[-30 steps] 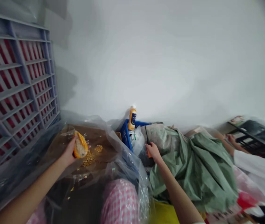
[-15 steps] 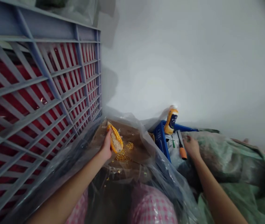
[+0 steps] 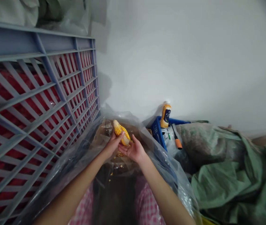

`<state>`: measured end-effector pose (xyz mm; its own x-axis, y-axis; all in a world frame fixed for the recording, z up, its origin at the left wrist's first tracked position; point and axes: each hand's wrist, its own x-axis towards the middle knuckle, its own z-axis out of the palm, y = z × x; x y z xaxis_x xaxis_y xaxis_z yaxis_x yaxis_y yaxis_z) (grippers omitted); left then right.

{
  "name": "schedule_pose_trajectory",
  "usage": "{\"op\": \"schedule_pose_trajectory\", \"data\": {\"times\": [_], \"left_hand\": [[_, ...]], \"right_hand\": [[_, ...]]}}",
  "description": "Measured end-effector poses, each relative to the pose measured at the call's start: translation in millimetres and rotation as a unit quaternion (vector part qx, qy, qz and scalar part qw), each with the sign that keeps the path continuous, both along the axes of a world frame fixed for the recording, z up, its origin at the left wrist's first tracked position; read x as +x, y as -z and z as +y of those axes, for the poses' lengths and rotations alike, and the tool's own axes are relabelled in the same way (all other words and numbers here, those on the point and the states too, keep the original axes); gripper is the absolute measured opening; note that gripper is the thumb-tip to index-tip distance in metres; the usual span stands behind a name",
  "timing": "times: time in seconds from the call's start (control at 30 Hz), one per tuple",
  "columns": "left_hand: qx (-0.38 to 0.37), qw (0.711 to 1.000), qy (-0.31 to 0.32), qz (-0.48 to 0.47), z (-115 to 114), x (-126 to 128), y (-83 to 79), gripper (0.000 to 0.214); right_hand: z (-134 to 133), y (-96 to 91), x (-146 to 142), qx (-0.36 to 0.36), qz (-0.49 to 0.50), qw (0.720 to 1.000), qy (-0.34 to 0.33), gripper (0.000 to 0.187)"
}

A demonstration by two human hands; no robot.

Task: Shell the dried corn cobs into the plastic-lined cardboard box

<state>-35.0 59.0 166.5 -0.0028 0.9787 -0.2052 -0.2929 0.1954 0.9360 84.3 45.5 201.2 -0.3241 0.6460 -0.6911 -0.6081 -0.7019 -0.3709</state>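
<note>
Forearms stretch forward together; left hand (image 3: 110, 146) clasps the corn cob (image 3: 121, 132) in curled fingers, right hand (image 3: 134, 150) lies palm-up under its lower end, fingers loose.

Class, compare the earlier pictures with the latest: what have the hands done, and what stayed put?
The right hand let go of the orange-handled tool, left it lying by the blue crate, and swung left to the corn cob, palm open against its lower end. The left hand keeps its fingers around the cob; the bottle stays at the crate.
</note>
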Motion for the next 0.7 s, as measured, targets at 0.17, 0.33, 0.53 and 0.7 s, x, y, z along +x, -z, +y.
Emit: {"op": "schedule_pose_trajectory", "data": {"times": [0.17, 0.33, 0.53, 0.7], "left_hand": [[0.004, 0.978, 0.204, 0.051, 3, -23, -9.8, 0.067], [-0.131, 0.979, 0.149, 0.049, 16, -35, -17.0, 0.055], [-0.266, 0.948, 0.176, 0.01, 10, -5, -6.1, 0.055], [-0.196, 0.98, 0.011, 0.027, 2, 19, 17.0, 0.042]], "right_hand": [[13, 24.0, 19, 0.03, -0.062, 0.995, 0.066, 0.022], [14, 26.9, 30, 0.2, -0.207, 0.956, 0.061, 0.04], [10, 31.1, 17, 0.274, -0.288, 0.917, 0.049, 0.075], [17, 39.8, -2, 0.177, -0.245, 0.952, 0.053, 0.076]]}}
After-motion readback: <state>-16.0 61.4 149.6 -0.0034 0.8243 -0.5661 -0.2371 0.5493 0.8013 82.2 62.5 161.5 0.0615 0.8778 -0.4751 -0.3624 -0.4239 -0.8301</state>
